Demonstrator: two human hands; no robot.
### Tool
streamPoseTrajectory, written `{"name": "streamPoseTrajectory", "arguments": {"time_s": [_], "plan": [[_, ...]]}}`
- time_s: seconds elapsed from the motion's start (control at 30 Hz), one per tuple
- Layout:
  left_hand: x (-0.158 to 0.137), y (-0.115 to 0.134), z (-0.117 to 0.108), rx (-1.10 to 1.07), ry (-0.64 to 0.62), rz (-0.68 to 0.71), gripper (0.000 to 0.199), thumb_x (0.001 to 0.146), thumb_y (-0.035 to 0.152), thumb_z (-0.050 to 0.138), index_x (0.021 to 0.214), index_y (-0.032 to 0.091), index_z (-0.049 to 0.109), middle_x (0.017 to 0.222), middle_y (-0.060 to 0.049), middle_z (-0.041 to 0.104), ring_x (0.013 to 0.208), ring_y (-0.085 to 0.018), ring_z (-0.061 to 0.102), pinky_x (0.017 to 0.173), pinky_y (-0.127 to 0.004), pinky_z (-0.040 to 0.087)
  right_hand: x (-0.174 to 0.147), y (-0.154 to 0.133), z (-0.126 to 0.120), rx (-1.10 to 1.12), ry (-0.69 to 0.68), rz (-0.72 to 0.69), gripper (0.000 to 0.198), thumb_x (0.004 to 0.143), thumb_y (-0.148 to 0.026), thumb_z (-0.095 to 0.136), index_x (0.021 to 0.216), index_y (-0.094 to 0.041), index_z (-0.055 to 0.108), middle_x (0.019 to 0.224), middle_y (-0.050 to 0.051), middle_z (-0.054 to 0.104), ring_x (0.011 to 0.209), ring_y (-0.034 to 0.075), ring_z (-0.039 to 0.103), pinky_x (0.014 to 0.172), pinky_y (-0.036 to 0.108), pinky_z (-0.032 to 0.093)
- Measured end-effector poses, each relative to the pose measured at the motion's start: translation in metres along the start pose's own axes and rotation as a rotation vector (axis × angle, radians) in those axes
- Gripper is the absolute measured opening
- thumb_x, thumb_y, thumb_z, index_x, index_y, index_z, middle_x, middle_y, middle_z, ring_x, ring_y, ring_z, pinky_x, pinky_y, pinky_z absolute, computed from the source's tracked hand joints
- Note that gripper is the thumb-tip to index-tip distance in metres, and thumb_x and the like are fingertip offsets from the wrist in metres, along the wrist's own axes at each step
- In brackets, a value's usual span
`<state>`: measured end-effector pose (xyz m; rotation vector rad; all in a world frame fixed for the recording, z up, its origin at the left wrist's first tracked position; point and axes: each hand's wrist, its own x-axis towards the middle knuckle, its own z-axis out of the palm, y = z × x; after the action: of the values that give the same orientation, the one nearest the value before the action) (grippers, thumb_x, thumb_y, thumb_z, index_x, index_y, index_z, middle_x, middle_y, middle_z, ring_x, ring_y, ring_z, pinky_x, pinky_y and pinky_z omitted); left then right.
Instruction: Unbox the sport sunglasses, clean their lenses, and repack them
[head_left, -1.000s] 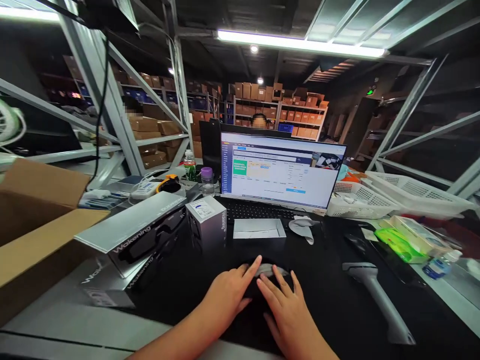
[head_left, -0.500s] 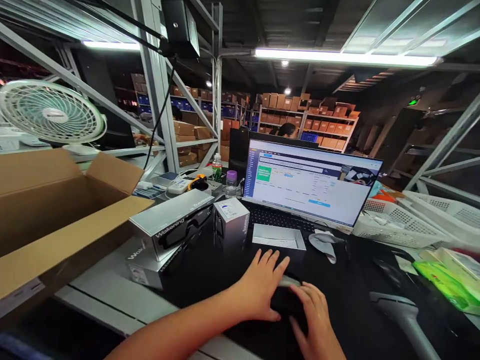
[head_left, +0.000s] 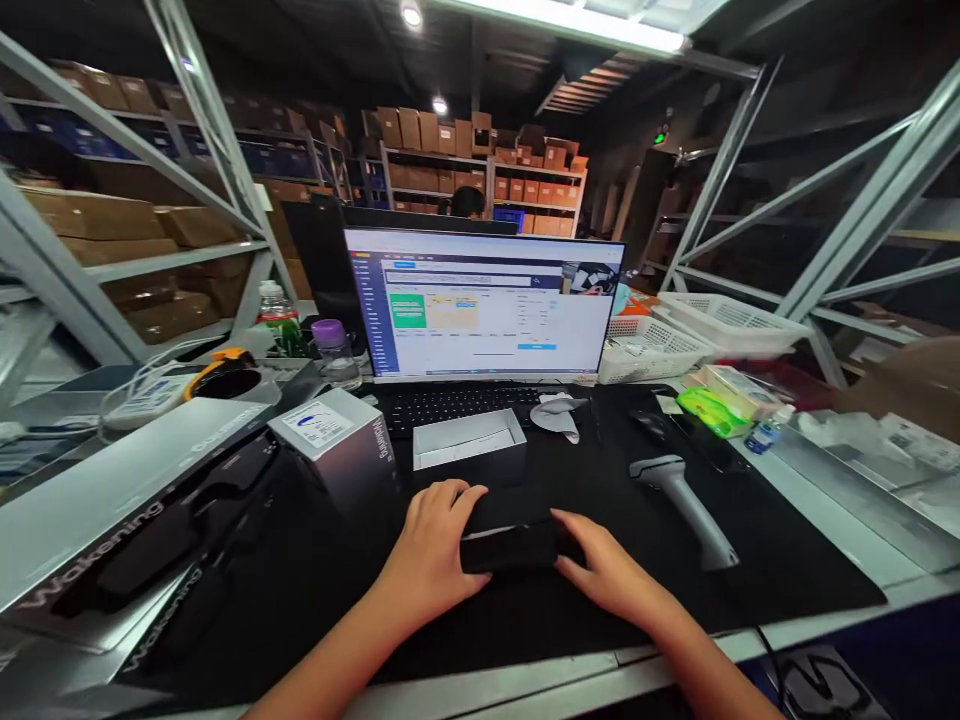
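Note:
A black oblong case (head_left: pixel 510 545) lies on the dark desk mat in front of me, with a light line along its upper edge. My left hand (head_left: pixel 439 540) grips its left end, thumb in front and fingers over the top. At the right end, my right hand (head_left: pixel 600 560) holds it between thumb and fingers. Just behind the case is an open white box tray (head_left: pixel 469 445). To the left of that tray stands a small silver box (head_left: pixel 337 440) with a label on top. Longer silver boxes marked Wakening (head_left: pixel 135 510) are stacked further left.
A lit monitor (head_left: pixel 487 310) and a black keyboard (head_left: pixel 465 402) stand behind. A grey barcode scanner (head_left: pixel 686 510) lies to the right, with a crumpled grey cloth (head_left: pixel 556 415) nearer the keyboard. White baskets (head_left: pixel 652 350), a purple-capped bottle (head_left: pixel 337 355) and a green packet (head_left: pixel 709 412) line the back.
My view has swung right, so the fan and the open carton have left it. My hands now hold opposite ends of the black case, which shows more clearly between them.

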<state>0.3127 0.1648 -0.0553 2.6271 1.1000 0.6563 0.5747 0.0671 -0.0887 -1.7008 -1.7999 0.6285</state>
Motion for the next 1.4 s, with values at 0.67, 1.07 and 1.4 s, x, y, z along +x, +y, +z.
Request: {"name": "streamPoseTrajectory", "arguments": {"time_s": [0.67,1.07,1.4], "plan": [[0.005,0.005,-0.005,0.177,-0.275,0.048,0.091,0.062,0.019,0.080,0.147,0.025,0.047,0.137,-0.015,0.057,0.124,-0.037,0.050,0.103,-0.057,0.040,0.074,-0.080,-0.029,-0.321,-0.139,-0.618,0.039,0.102,-0.044,0.053,0.077,-0.018,0.069,0.076,0.004,0.069,0.072,0.018,0.061,0.064,0.028,0.035],[-0.003,-0.005,0.011,-0.300,0.262,-0.222,0.129,0.060,0.041,0.092,0.160,0.031,0.011,0.168,-0.017,0.013,0.155,-0.041,0.015,0.123,-0.065,0.013,0.056,-0.083,-0.015,0.226,0.502,-0.574,0.039,0.106,-0.034,0.043,0.074,-0.019,0.059,0.065,-0.002,0.054,0.054,0.011,0.053,0.052,0.023,0.040],[-0.012,0.018,0.005,-1.591,-0.223,-0.352,0.114,0.064,0.049,0.086,0.157,0.022,0.026,0.149,-0.015,0.052,0.140,-0.038,0.046,0.116,-0.053,0.031,0.020,-0.105,0.023,0.471,0.442,-0.577,0.033,0.107,-0.035,0.042,0.085,-0.021,0.062,0.061,-0.002,0.061,0.052,0.011,0.058,0.052,0.021,0.047]]}}
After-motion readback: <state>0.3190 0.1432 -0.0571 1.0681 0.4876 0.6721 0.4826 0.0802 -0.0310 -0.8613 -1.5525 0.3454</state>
